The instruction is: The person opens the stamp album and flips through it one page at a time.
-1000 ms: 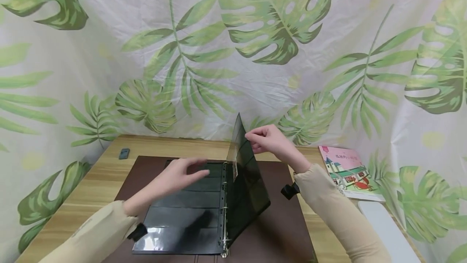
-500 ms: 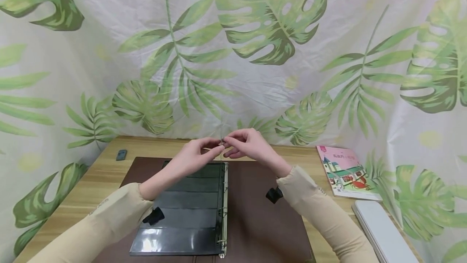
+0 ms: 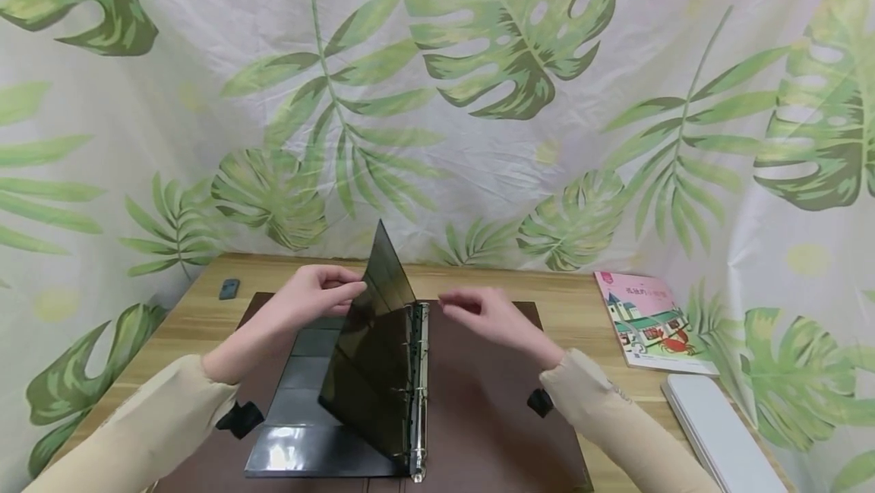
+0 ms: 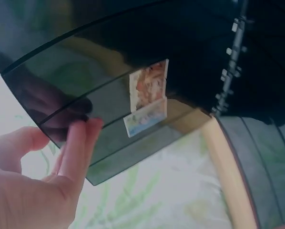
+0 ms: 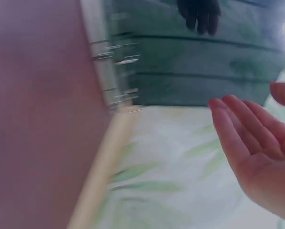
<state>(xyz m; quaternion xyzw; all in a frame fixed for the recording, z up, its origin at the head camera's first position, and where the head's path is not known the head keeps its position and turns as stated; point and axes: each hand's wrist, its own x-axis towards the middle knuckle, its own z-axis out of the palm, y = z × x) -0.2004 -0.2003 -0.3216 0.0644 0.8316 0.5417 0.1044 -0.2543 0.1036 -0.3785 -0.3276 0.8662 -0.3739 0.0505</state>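
Observation:
A black pocket page [image 3: 372,349] of a ring-bound stamp album stands tilted up, leaning left from the metal rings [image 3: 420,387]. My left hand [image 3: 311,299] pinches its outer edge between thumb and fingers. In the left wrist view, two stamps [image 4: 148,88] sit in one of the page's strips, near the left fingertips. More black strip pages [image 3: 301,409] lie flat underneath, on the left side. My right hand [image 3: 488,314] hovers right of the rings over the brown cover [image 3: 492,402], holding nothing, its fingers loosely extended in the right wrist view [image 5: 257,148].
The album rests on a wooden table [image 3: 171,349]. A small grey object [image 3: 229,289] lies at the back left. At the right are a pink picture book [image 3: 652,322] and a long white case [image 3: 718,432]. A leaf-patterned cloth [image 3: 478,98] hangs behind the table.
A raised page swung from the right side over the rings to the left. Both hands met at its edge; the left hand now holds the page, and the right has let go and moved right.

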